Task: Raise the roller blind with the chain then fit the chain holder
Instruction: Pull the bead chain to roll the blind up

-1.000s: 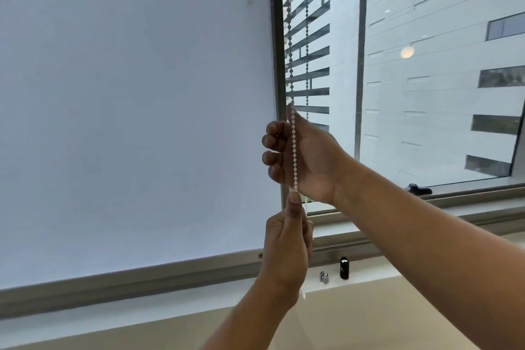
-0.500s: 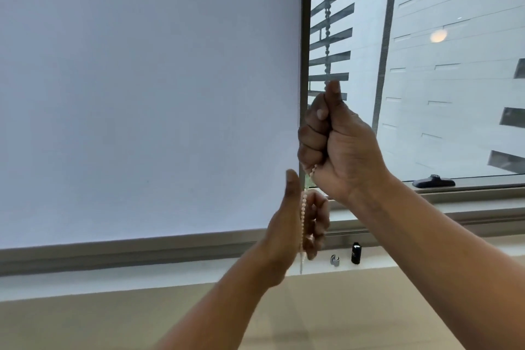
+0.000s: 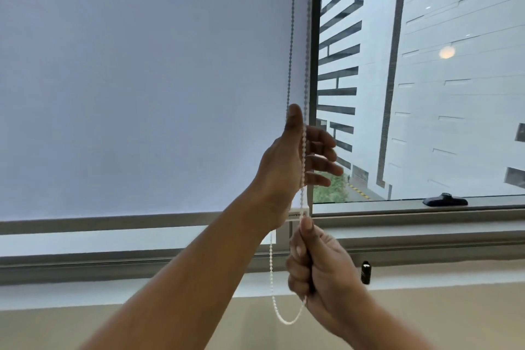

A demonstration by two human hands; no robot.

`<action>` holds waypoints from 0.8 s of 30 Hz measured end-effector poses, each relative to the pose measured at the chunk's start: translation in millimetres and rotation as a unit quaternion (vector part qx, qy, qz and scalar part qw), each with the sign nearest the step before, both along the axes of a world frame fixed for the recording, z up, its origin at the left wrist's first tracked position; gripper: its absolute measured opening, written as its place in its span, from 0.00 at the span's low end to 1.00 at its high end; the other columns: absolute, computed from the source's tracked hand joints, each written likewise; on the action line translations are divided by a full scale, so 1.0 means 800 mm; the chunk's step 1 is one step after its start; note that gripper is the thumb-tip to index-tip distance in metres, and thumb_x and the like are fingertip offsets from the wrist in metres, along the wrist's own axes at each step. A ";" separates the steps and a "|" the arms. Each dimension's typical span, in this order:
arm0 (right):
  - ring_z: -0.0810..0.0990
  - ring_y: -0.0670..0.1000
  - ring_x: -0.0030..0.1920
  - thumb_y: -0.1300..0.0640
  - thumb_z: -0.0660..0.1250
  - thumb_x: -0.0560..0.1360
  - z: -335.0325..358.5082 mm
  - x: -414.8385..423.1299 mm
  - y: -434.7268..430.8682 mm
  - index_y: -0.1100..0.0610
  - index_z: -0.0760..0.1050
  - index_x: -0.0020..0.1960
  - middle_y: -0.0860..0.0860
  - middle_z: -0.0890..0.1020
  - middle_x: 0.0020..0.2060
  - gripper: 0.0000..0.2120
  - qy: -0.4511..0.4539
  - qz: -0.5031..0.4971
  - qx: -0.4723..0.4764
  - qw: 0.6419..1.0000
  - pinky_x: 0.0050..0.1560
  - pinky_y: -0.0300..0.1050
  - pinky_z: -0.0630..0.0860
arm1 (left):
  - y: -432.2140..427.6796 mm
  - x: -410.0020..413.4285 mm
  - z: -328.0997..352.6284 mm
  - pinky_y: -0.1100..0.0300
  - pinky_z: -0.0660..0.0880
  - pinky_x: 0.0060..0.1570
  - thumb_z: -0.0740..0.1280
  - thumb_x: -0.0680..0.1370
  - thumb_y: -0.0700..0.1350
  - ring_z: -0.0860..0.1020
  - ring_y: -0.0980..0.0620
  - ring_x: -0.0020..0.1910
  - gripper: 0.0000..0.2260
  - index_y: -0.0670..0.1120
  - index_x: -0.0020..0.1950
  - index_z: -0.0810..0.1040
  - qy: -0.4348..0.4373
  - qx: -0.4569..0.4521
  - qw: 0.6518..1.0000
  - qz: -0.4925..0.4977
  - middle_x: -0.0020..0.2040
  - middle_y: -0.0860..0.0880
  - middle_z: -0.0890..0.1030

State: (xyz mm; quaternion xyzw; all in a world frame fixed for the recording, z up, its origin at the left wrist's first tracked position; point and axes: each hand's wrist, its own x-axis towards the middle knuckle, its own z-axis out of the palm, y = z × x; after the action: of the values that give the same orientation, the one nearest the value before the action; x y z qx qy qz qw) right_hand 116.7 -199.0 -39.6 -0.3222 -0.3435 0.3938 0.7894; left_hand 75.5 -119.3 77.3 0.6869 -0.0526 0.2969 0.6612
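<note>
The white roller blind [image 3: 142,79] covers the left pane, and its grey bottom bar [image 3: 113,223] hangs a little above the window frame. The bead chain [image 3: 290,60] drops in two strands along the blind's right edge and ends in a loop [image 3: 287,321]. My left hand [image 3: 295,162] is raised, thumb up and fingers spread, with one strand lying across its palm. Below it, my right hand [image 3: 318,267] is closed in a fist around the chain, just above the loop.
A small black part [image 3: 366,272] stands on the white sill to the right of my right hand. A black window handle [image 3: 444,201] lies on the right pane's lower frame. The right pane shows buildings outside. A beige wall runs below the sill.
My right hand has pulled the chain down from above to sill height. My left hand has risen above it and spread its fingers. The blind's bottom bar now sits slightly higher.
</note>
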 end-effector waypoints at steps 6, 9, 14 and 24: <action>0.55 0.42 0.17 0.37 0.81 0.54 0.001 -0.005 -0.004 0.55 0.69 0.27 0.45 0.59 0.19 0.28 0.011 -0.007 -0.004 1.000 0.20 0.30 0.55 | -0.026 0.005 0.005 0.63 0.49 0.24 0.52 0.80 0.67 0.53 0.54 0.23 0.25 0.50 0.32 0.55 -0.017 -0.068 0.997 0.013 0.25 0.52 0.59; 0.55 0.42 0.17 0.38 0.82 0.53 -0.004 0.004 -0.004 0.56 0.69 0.26 0.46 0.59 0.19 0.28 0.011 -0.017 0.005 1.000 0.20 0.28 0.56 | -0.028 0.012 -0.006 0.66 0.49 0.23 0.52 0.79 0.67 0.51 0.55 0.21 0.25 0.50 0.32 0.53 -0.063 -0.088 0.994 0.016 0.23 0.55 0.56; 0.58 0.44 0.17 0.33 0.77 0.57 -0.034 0.029 -0.003 0.53 0.71 0.26 0.47 0.63 0.18 0.26 -0.066 -0.052 -0.031 0.996 0.21 0.31 0.56 | -0.027 0.024 -0.036 0.69 0.51 0.23 0.53 0.77 0.67 0.52 0.56 0.20 0.24 0.52 0.30 0.56 -0.072 -0.099 0.992 0.018 0.23 0.55 0.56; 0.83 0.57 0.48 0.48 0.55 0.80 0.068 0.132 -0.024 0.62 0.79 0.50 0.57 0.86 0.47 0.20 -0.325 -0.153 -0.196 0.912 0.46 0.45 0.77 | -0.007 0.029 -0.127 0.69 0.54 0.20 0.54 0.77 0.64 0.54 0.57 0.19 0.23 0.52 0.28 0.62 -0.018 -0.105 0.992 0.060 0.22 0.54 0.59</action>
State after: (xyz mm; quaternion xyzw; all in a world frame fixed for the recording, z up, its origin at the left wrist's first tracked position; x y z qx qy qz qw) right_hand 222.3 -217.8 14.4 -0.6294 -0.4437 0.2014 0.6054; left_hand 99.0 -125.1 -24.1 0.6097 0.0082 0.3527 0.7098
